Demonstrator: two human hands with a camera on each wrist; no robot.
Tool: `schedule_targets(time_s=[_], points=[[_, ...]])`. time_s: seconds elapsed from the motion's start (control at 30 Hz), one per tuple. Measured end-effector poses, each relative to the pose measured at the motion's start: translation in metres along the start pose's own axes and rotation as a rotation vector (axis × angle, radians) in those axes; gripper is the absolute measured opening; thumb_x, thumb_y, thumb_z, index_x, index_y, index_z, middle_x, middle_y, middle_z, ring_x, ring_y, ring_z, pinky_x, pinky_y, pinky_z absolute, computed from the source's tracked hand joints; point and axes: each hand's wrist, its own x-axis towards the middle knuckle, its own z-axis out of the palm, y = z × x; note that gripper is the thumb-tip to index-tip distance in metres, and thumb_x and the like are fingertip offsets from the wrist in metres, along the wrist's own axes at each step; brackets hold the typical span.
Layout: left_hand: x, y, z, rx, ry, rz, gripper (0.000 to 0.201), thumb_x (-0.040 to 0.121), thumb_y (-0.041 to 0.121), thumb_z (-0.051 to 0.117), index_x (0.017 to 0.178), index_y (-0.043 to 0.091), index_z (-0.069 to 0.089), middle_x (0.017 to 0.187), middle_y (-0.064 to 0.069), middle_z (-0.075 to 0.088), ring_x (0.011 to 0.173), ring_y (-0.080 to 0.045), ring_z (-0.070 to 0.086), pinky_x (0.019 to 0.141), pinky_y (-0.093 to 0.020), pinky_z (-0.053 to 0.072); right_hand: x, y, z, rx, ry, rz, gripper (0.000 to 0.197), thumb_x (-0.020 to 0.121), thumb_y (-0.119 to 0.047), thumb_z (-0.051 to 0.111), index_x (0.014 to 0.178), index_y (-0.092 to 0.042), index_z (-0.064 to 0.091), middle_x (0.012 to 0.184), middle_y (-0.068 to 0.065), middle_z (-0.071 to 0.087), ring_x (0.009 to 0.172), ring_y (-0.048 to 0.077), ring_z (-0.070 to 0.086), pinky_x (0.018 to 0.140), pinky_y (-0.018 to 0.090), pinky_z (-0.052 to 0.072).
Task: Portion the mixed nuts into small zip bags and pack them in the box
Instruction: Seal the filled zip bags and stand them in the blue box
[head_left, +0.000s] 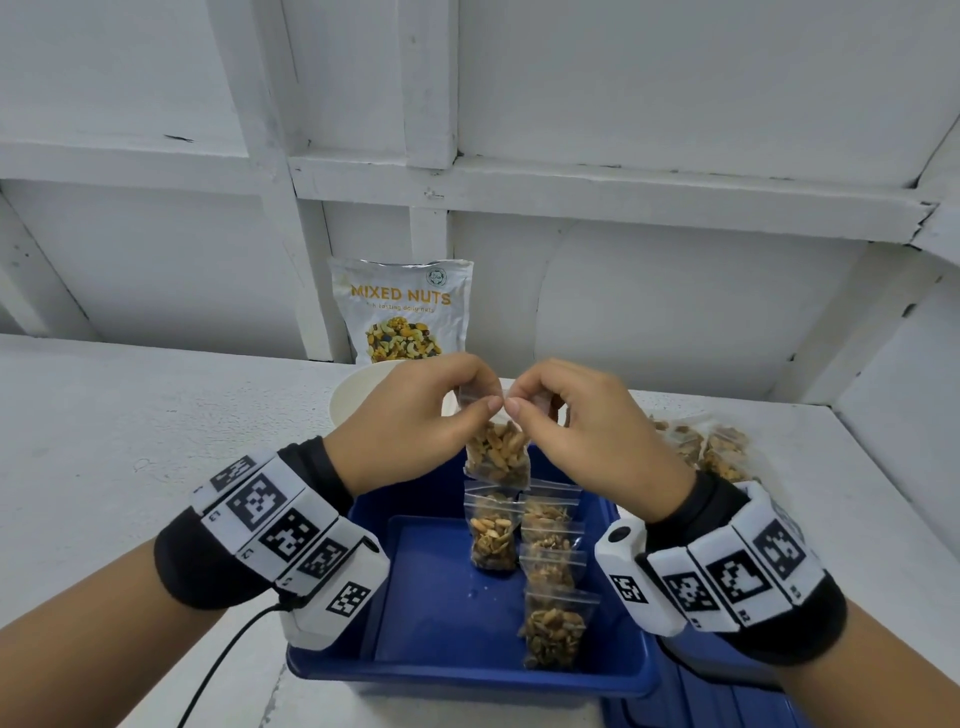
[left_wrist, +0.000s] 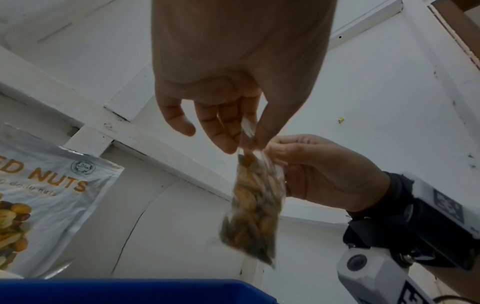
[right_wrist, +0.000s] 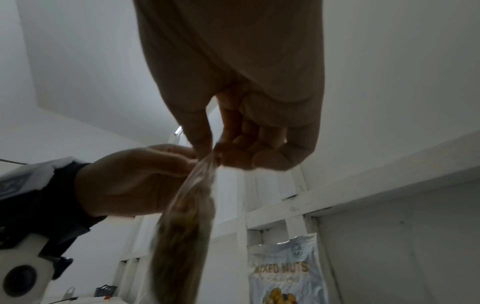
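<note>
Both hands hold one filled small zip bag in the air above the far end of the blue box: the left hand pinches the left half of the bag's top strip between thumb and fingers, and the right hand pinches the right half, the two thumbs meeting at the middle of the strip. From this the step in hand looks like pressing the zip closed. The bag hangs straight down from the grip, toward 6 o'clock, its long axis upright and its bottom just above the bags already in the box. Those packed bags run from 12 towards 6 o'clock down the box's middle and right side. The box's left half shows bare blue floor, so the open room for setting this one down lies at about 7 o'clock from the grip, nearer the left hand. Hazards for a drop are the box's far rim right below the hands and the pale bowl at 12 o'clock behind them. The mixed nuts pouch leans on the wall beyond, and more filled bags lie on the table at 3 o'clock, outside the box.
</note>
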Motion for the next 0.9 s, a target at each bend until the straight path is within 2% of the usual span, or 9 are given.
schedule_targets(time_s=[0.07, 0.17, 0.23, 0.3, 0.4, 0.47, 0.6, 0.73, 0.9], points=[[0.003, -0.002, -0.002, 0.011, -0.081, -0.037, 0.010, 0.081, 0.031, 0.053, 0.080, 0.025, 0.061, 0.072, 0.016, 0.059, 0.078, 0.003, 0.055, 0.068, -0.004, 0.037, -0.001, 0.002, -0.009, -0.001, -0.053, 0.044, 0.008, 0.088, -0.020, 0.059, 0.086, -0.016, 0.065, 0.076, -0.006, 0.061, 0.074, 0.007, 0.053, 0.066, 0.015, 0.041], [0.008, -0.009, -0.003, 0.162, -0.302, -0.056, 0.009, 0.079, 0.047, 0.049, 0.076, 0.041, 0.054, 0.074, 0.014, 0.061, 0.075, -0.005, 0.058, 0.068, -0.015, 0.044, -0.004, 0.013, -0.032, -0.012, -0.053, 0.130, 0.006, 0.090, -0.026, 0.056, 0.090, -0.025, 0.062, 0.082, -0.015, 0.062, 0.075, -0.001, 0.056, 0.068, 0.003, 0.040], [0.013, -0.010, 0.001, 0.282, -0.488, -0.094, 0.011, 0.083, 0.044, 0.052, 0.083, 0.036, 0.059, 0.077, 0.015, 0.061, 0.076, -0.006, 0.058, 0.073, -0.024, 0.047, -0.008, 0.033, -0.049, -0.063, -0.015, 0.208, 0.007, 0.091, -0.027, 0.055, 0.092, -0.024, 0.061, 0.081, -0.019, 0.058, 0.075, -0.006, 0.053, 0.066, 0.001, 0.039], [0.019, -0.009, 0.010, 0.324, -0.674, -0.138, 0.011, 0.088, 0.028, 0.055, 0.093, 0.022, 0.063, 0.081, 0.012, 0.058, 0.078, -0.007, 0.054, 0.073, -0.019, 0.044, -0.014, 0.067, -0.062, -0.154, -0.028, 0.317, 0.012, 0.092, -0.026, 0.053, 0.096, -0.020, 0.063, 0.083, -0.014, 0.060, 0.075, -0.004, 0.053, 0.064, 0.006, 0.039], [0.028, -0.008, 0.025, 0.424, -0.901, -0.168, 0.014, 0.088, 0.017, 0.054, 0.097, 0.013, 0.063, 0.083, 0.006, 0.056, 0.072, -0.007, 0.049, 0.064, -0.013, 0.037, -0.028, 0.126, -0.071, -0.328, -0.129, 0.518, 0.016, 0.091, -0.022, 0.055, 0.101, -0.013, 0.065, 0.099, 0.002, 0.066, 0.082, 0.011, 0.055, 0.071, 0.021, 0.038], [0.032, -0.010, 0.037, 0.495, -1.003, -0.181, 0.015, 0.087, 0.015, 0.053, 0.098, 0.011, 0.063, 0.084, 0.004, 0.055, 0.072, -0.010, 0.047, 0.061, -0.014, 0.036, -0.040, 0.160, -0.072, -0.480, -0.284, 0.628, 0.020, 0.089, -0.018, 0.056, 0.107, -0.014, 0.065, 0.109, 0.006, 0.063, 0.086, 0.014, 0.051, 0.074, 0.023, 0.036], [0.036, -0.013, 0.056, 0.605, -1.093, -0.171, 0.014, 0.084, 0.010, 0.055, 0.096, 0.009, 0.063, 0.085, 0.000, 0.059, 0.078, -0.015, 0.049, 0.068, -0.024, 0.041, -0.062, 0.199, -0.068, -0.711, -0.465, 0.793, 0.026, 0.087, -0.021, 0.052, 0.112, -0.025, 0.058, 0.120, 0.003, 0.057, 0.104, 0.022, 0.053, 0.090, 0.035, 0.042], [0.036, -0.023, 0.066, 0.581, -1.137, -0.198, 0.010, 0.082, 0.008, 0.055, 0.077, 0.016, 0.056, 0.091, -0.010, 0.070, 0.082, -0.021, 0.061, 0.075, -0.029, 0.048, -0.076, 0.207, -0.066, -0.752, -0.357, 0.861, 0.013, 0.089, -0.015, 0.047, 0.090, -0.026, 0.054, 0.108, 0.002, 0.060, 0.089, 0.019, 0.049, 0.084, 0.033, 0.040], [0.030, -0.029, 0.074, 0.619, -1.120, -0.179, 0.009, 0.083, 0.005, 0.056, 0.089, 0.010, 0.060, 0.095, -0.012, 0.068, 0.077, -0.017, 0.054, 0.071, -0.029, 0.046, -0.082, 0.205, -0.064, -0.711, -0.241, 0.832, 0.017, 0.090, -0.016, 0.049, 0.095, -0.019, 0.065, 0.105, 0.005, 0.064, 0.095, 0.024, 0.058, 0.081, 0.031, 0.043]])
